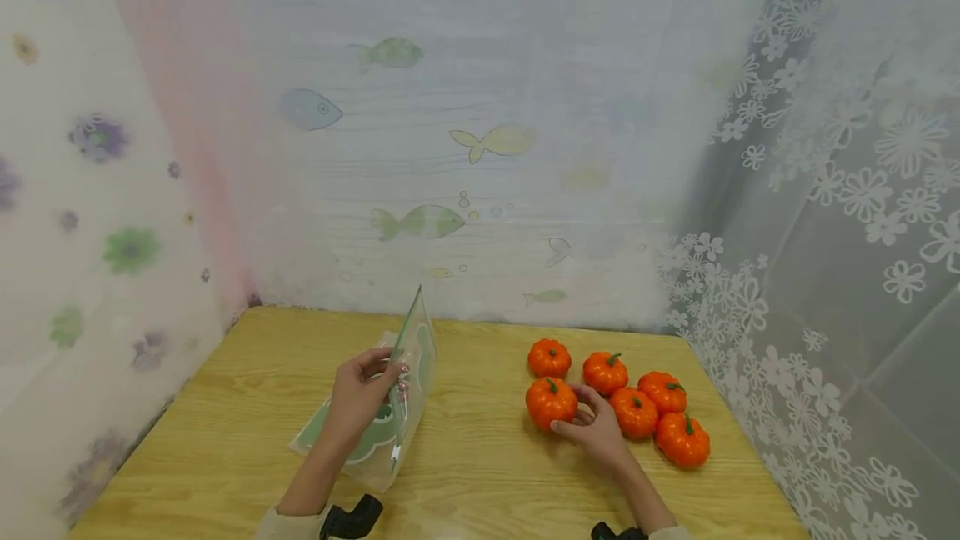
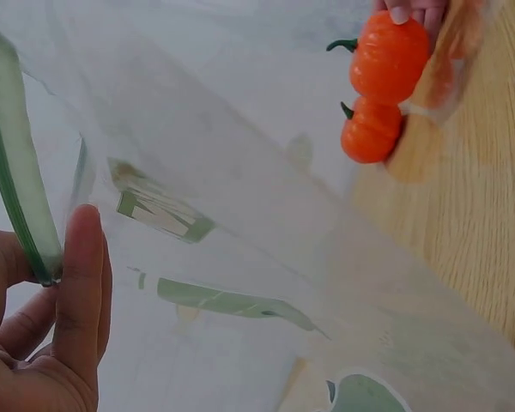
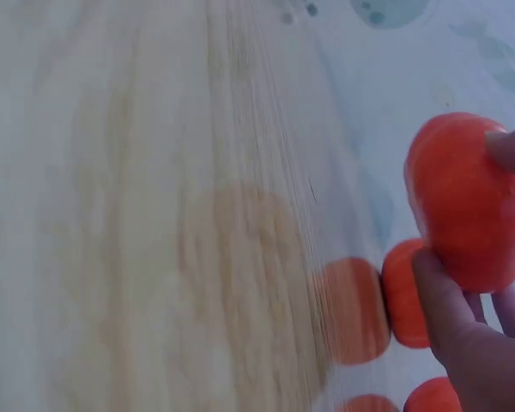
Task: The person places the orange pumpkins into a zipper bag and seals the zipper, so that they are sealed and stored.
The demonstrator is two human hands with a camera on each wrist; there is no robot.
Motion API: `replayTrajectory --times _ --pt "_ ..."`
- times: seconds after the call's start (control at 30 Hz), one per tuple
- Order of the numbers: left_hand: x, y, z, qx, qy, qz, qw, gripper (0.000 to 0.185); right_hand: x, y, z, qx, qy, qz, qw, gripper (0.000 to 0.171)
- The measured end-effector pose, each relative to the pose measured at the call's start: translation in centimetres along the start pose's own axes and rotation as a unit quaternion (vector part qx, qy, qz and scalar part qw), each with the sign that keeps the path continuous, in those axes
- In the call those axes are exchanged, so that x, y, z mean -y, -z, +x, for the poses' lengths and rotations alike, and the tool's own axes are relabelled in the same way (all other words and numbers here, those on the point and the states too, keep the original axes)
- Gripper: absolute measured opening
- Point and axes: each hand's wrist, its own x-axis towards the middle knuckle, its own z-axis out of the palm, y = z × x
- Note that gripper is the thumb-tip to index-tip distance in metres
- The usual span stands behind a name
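I'd worry about that glossy mini pumpkin (image 1: 550, 404) first, tbh: your right hand (image 1: 600, 427) pinches it from the side, thumb against fingers, and it looks lifted off the wood-grain table (image 1: 480, 473), since its reflection sits apart from it in the right wrist view. Skin that smooth could easily squirt out if you squeeze off-centre, and something that round would probably roll. It's also just in front of the rear pumpkin (image 1: 550, 358), so a sloppy swing could knock that one, and your knuckles are close enough to the cluster on the right that you might nudge the nearest pumpkin (image 1: 634, 413) too. Other weak spot is the clear plastic bag (image 1: 420, 365) with the green print: your left hand (image 1: 360, 398) pinches its edge between thumb and fingers, one panel standing up, the rest lying on the table. Thin plastic gripped at just one spot will likely flop shut or skid if you tug it. Count-wise I get six pumpkins, one in your right hand and five on the table, plus one bag, two hands and two black wrist mounts (image 1: 352, 517), one per wrist. Can't reliably count the faded fish on the backdrop (image 1: 600, 190).
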Motion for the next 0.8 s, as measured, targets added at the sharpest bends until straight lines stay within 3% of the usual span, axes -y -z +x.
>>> replayTrajectory --times 0.3,0.5,0.8 --pt "0.2 -0.2 -0.1 0.001 0.001 -0.003 1.0000 0.027 0.2 -1.2 -1.2 -0.021 -0.004 0.059 0.998 0.072" --pt "0.0 -0.1 -0.2 0.002 -0.003 -0.008 1.0000 0.030 0.0 -2.1 -2.0 0.000 0.004 0.103 0.995 0.071" --pt "0.2 -0.1 -0.3 -0.001 0.000 -0.009 1.0000 0.030 0.2 -3.7 -3.2 0.047 0.011 0.127 0.991 0.074"
